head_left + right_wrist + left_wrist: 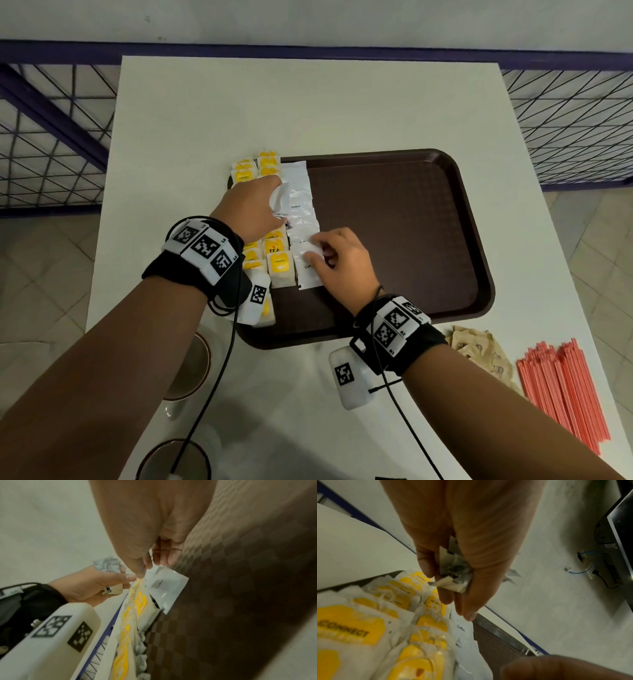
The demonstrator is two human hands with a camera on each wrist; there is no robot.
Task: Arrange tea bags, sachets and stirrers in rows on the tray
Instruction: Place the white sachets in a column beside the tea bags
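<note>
Red stirrers point(561, 394) and brown sachets point(479, 356) are left on the desk point(342, 102), nearest the body and off the tray point(394, 240). Farther in, the lowest white coffee sachet point(310, 270) of the row is pinched by the right hand point(337, 263); a careless tug could shift its overlapping neighbours. Beyond, a crumpled bunch of white sachets point(279, 202) is gripped in the closed left hand point(251, 205), above the yellow tea bags point(279, 263). A loosened grip could drop them onto the rows, and the strings of the tea bags might be snagged.
</note>
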